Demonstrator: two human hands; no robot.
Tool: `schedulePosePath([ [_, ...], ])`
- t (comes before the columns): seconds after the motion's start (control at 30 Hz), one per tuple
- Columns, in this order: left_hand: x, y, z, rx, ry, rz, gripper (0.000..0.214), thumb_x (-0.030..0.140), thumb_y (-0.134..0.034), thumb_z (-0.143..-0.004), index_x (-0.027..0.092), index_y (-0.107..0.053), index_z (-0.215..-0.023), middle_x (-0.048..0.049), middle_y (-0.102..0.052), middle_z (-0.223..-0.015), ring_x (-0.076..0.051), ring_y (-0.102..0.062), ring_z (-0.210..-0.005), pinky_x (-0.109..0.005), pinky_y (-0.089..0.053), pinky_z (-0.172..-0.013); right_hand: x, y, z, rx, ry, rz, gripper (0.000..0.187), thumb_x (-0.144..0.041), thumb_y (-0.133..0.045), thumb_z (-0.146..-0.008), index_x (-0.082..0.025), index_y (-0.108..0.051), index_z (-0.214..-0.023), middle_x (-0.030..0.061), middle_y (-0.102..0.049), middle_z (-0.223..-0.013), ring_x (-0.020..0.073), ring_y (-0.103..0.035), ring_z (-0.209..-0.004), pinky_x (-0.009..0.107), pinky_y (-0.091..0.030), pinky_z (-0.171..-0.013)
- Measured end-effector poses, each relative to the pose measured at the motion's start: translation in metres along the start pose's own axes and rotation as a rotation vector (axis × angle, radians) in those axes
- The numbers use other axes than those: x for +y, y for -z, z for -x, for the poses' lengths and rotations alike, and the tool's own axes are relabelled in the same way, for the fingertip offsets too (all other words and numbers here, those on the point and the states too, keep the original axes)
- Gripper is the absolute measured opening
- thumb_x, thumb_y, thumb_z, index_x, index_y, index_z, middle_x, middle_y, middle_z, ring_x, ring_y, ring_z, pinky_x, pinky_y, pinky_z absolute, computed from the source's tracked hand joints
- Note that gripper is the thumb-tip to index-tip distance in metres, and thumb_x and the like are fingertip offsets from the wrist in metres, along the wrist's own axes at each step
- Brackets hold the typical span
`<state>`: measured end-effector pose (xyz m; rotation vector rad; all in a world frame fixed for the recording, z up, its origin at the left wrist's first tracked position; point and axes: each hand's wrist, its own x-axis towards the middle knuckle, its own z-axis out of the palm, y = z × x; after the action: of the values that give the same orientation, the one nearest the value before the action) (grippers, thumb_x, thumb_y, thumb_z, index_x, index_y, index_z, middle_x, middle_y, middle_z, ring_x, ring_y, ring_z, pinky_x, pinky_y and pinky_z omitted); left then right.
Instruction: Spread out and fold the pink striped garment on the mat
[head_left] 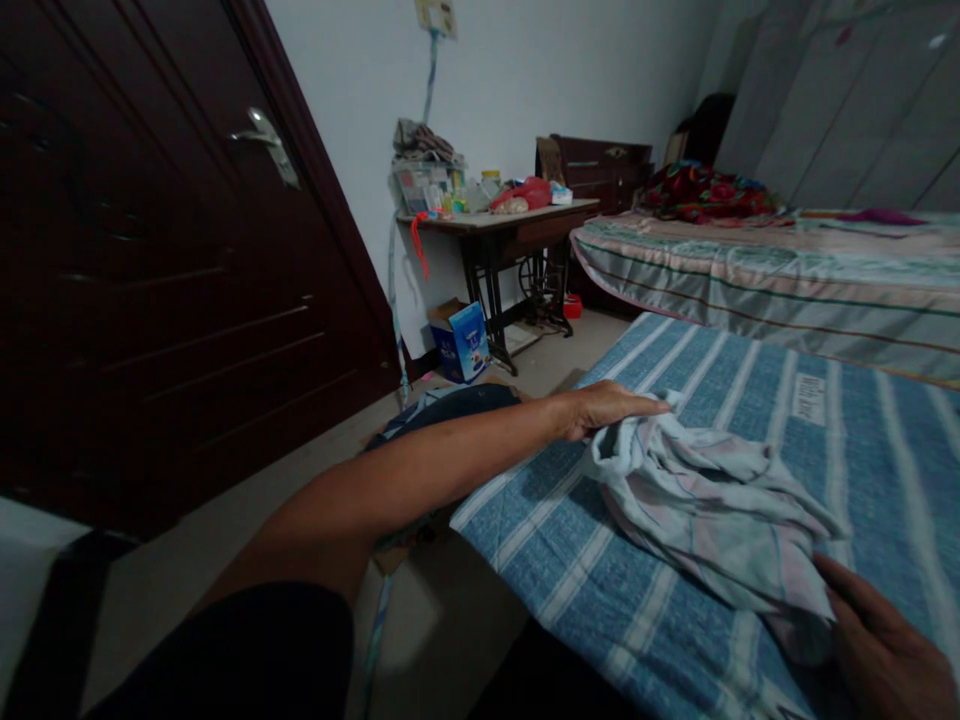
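A rumpled cloth (720, 510) is seen at lower right.
In the bottom right corner, it is touched by the right hand (889, 640), whose grip is hidden; farther up, it is pinched by the left hand (604, 407). If tugged unevenly, it could be twisted.

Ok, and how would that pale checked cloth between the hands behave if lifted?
Likely floppy: the pale checked cloth bunches in loose folds between left hand and right hand. Probably light, since the fabric looks thin.
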<state>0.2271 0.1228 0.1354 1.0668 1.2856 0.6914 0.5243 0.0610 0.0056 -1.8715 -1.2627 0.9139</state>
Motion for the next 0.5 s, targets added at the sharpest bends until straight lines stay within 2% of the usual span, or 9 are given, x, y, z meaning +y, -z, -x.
schedulePosePath([
  [0.1, -0.014, 0.009, 0.004, -0.030, -0.029, 0.017, 0.035, 0.040, -0.078, -0.060, 0.014, -0.065, -0.080, -0.0030, -0.068, -0.072, -0.013, -0.062, -0.058, -0.024, -0.051, -0.056, 0.004, -0.001, -0.002, 0.005, 0.024, -0.018, 0.063, -0.056, -0.057, -0.059, -0.017, -0.067, -0.108, 0.0124, -0.069, -0.098, 0.0387, -0.061, -0.097, 0.049, -0.049, -0.084],
  [0.2, -0.033, 0.012, 0.005, -0.006, -0.050, 0.014, 0.038, 0.032, -0.081, -0.052, 0.016, -0.065, -0.083, -0.0003, -0.068, -0.073, -0.013, -0.062, -0.059, -0.023, -0.050, -0.056, 0.009, -0.005, -0.005, 0.042, 0.075, -0.049, 0.059, -0.054, -0.056, -0.060, -0.017, -0.070, -0.103, 0.0107, -0.070, -0.098, 0.0368, -0.060, -0.100, 0.046, -0.048, -0.087],
  [0.3, -0.054, 0.011, 0.002, 0.111, -0.080, -0.020, 0.034, 0.021, -0.076, -0.050, 0.016, -0.066, -0.083, 0.0011, -0.067, -0.071, -0.014, -0.062, -0.061, -0.021, -0.047, -0.054, 0.008, -0.009, -0.008, 0.036, 0.097, -0.116, 0.057, -0.054, -0.058, -0.059, -0.015, -0.071, -0.098, 0.0094, -0.070, -0.097, 0.0345, -0.060, -0.102, 0.042, -0.048, -0.089],
  [0.4, -0.075, 0.012, -0.004, 0.206, -0.125, -0.029, 0.033, 0.021, -0.069, -0.056, 0.015, -0.067, -0.088, 0.0007, -0.068, -0.073, -0.016, -0.062, -0.064, -0.024, -0.048, -0.056, -0.001, -0.008, -0.008, 0.004, 0.117, -0.179, 0.056, -0.054, -0.060, -0.060, -0.015, -0.071, -0.098, 0.0084, -0.071, -0.096, 0.0317, -0.062, -0.098, 0.039, -0.049, -0.087],
  [0.5, -0.095, 0.014, -0.010, 0.292, -0.145, -0.099, 0.029, 0.021, -0.066, -0.058, 0.014, -0.068, -0.086, -0.0007, -0.069, -0.076, -0.018, -0.064, -0.071, -0.025, -0.048, -0.061, -0.016, 0.002, 0.001, 0.066, 0.198, -0.154, 0.049, -0.055, -0.060, -0.064, -0.017, -0.072, -0.093, 0.0066, -0.071, -0.097, 0.0296, -0.063, -0.097, 0.037, -0.049, -0.088],
])
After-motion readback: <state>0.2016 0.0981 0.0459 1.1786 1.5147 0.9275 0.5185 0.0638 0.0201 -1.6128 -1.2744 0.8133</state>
